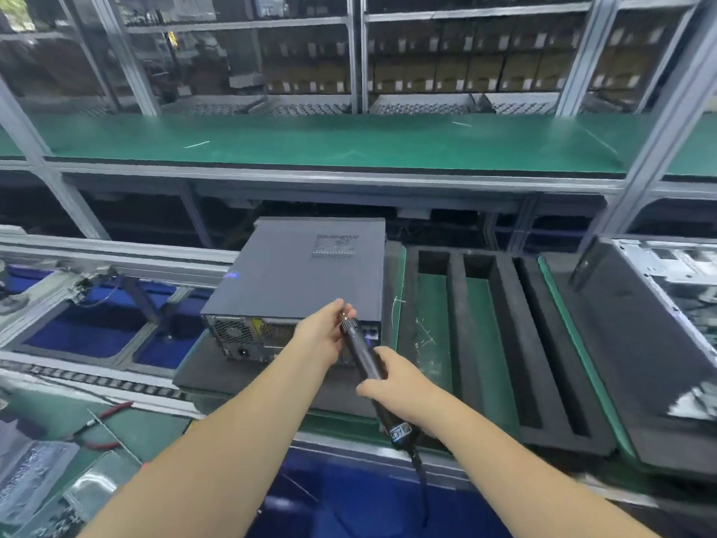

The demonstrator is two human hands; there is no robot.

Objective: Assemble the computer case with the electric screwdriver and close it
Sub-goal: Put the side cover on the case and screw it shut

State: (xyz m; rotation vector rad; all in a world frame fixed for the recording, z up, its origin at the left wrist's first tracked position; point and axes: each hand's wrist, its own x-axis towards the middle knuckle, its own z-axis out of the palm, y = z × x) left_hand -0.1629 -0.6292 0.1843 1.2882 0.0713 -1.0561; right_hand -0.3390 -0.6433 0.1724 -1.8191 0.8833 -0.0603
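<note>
1. The computer case (298, 273) lies flat on a dark foam pad (240, 376), lid on, at 12 o'clock from both hands.
2. The right hand (392, 382) grips the electric screwdriver (364, 355) round its barrel, tip pointing to 11 o'clock.
3. The left hand (324, 332) pinches the screwdriver's tip, at the case's near top edge.
4. Red-handled pliers (104, 415) lie at 8 o'clock.

right hand (392, 386) gripping screwdriver (364, 355), closed case (306, 273)
</note>
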